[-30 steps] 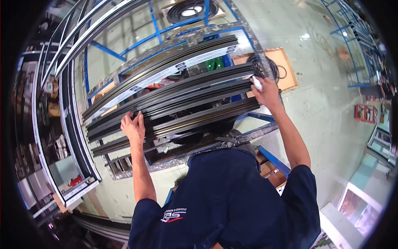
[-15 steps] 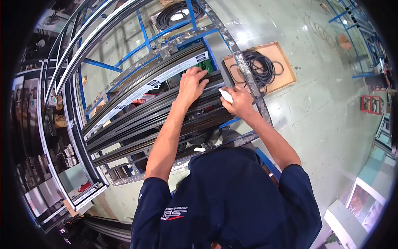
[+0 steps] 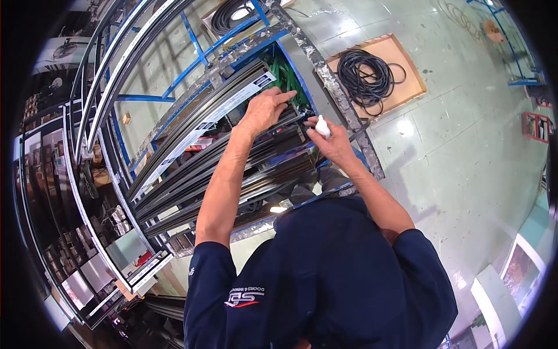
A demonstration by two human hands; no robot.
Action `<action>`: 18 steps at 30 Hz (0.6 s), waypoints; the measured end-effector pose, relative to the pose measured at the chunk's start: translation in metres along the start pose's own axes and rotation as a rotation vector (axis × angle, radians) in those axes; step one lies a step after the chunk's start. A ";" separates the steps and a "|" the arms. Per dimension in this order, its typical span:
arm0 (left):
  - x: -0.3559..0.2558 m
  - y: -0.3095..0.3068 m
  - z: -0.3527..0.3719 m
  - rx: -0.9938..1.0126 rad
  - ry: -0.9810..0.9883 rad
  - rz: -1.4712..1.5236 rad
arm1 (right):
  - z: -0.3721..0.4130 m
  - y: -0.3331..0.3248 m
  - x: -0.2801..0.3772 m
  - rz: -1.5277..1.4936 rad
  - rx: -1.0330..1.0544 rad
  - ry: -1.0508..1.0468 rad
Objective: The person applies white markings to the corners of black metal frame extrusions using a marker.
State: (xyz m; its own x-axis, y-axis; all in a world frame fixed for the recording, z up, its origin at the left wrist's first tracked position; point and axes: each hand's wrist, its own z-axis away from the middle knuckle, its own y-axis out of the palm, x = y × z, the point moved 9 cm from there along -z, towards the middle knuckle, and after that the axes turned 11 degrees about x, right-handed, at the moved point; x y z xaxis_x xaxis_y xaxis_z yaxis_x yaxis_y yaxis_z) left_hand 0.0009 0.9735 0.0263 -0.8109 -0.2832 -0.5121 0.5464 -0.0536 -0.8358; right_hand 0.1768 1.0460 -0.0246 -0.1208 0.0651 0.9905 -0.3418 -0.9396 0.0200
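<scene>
My right hand [image 3: 337, 146] is closed around a small white squeeze bottle [image 3: 323, 128], its narrow tip pointing away from me. The bottle is near the right-hand ends of several dark long profiles [image 3: 232, 157] lying side by side on a rack. My left hand [image 3: 263, 111] is over the profiles with its index finger stretched to the right, and nothing shows in it. Just beyond it lies a profile with a white printed label strip [image 3: 232, 103]. Green strips [image 3: 285, 75] show beside the left fingertips.
A blue metal rack frame [image 3: 299, 70] surrounds the profiles. On the floor to the right, a cardboard tray [image 3: 407, 87] holds a coil of black cord [image 3: 366, 78]. Another black coil [image 3: 232, 17] lies farther off. Long frames [image 3: 110, 163] stand at the left.
My right hand has drawn the bottle away from the profile ends, and its tip has turned. My left index finger has straightened to the right. The whole view has shifted slightly.
</scene>
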 end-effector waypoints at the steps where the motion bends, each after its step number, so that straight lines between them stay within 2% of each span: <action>1: -0.004 -0.001 -0.003 0.006 0.052 -0.010 | -0.002 -0.004 -0.006 -0.099 -0.020 0.013; 5: -0.008 0.001 -0.010 0.089 0.114 -0.086 | -0.013 -0.019 -0.018 -0.103 -0.082 0.042; 8: -0.016 -0.009 -0.009 0.049 0.149 -0.049 | -0.022 -0.025 -0.016 -0.081 -0.086 0.069; 11: -0.005 -0.022 0.007 -0.041 0.060 0.014 | -0.029 -0.032 -0.018 -0.035 -0.101 0.030; 14: 0.040 -0.026 0.042 -0.240 -0.106 0.771 | -0.035 -0.034 -0.022 -0.112 -0.063 0.065; 15: 0.062 -0.013 0.053 -0.284 -0.082 1.014 | -0.036 -0.032 -0.007 -0.142 -0.050 0.061; 18: 0.043 0.001 0.063 -0.273 -0.086 1.007 | -0.042 -0.024 0.009 -0.189 0.002 0.063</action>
State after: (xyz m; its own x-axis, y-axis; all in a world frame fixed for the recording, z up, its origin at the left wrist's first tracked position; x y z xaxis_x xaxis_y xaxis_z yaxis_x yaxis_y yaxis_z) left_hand -0.0200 0.9007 0.0165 0.0167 -0.1446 -0.9894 0.8865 0.4597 -0.0522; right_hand 0.1449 1.0830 -0.0217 -0.1126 0.2611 0.9587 -0.3616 -0.9095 0.2052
